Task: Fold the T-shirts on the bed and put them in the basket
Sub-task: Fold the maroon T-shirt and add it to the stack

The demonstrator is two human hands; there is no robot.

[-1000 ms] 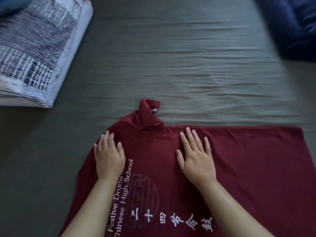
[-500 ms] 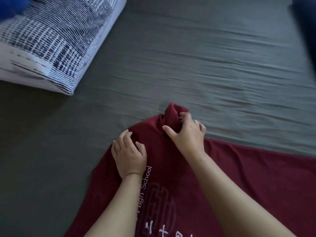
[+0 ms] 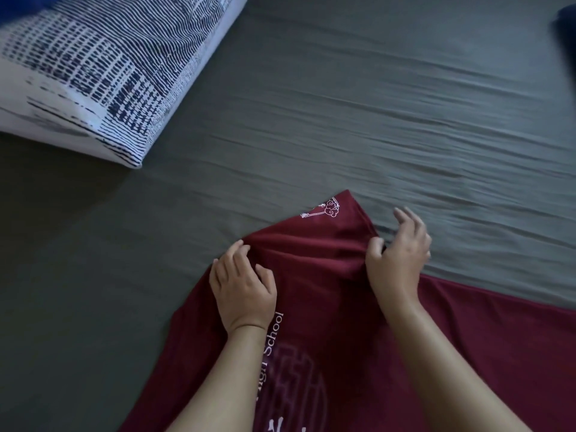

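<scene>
Your maroon T-shirt (image 3: 343,307) lies spread on the bed (image 3: 343,120), near you at the lower middle and right of the view, with white lettering and a round printed design running down toward you. At its far end a sleeve (image 3: 327,226) with a small white emblem is opened out into a point on the sheet.

Your left hand (image 3: 243,291) rests on the shirt at the near left of that sleeve, palm down, its fingers (image 3: 232,254) bent and pressing into the bunched cloth where the folds gather. Your right hand (image 3: 399,257) sits at the sleeve's right edge; thumb and forefinger pinch the cloth there, while the other fingers (image 3: 405,219) are raised and loosely spread above the sheet.

The cloth between your two hands is drawn into ridges.

Beyond the shirt the grey-green sheet runs in long creases. A pillow (image 3: 103,73) in white with dark blue stripes and checks lies at the upper left, well apart from the shirt. A dark blue cloth (image 3: 565,26) shows at the upper right edge.
</scene>
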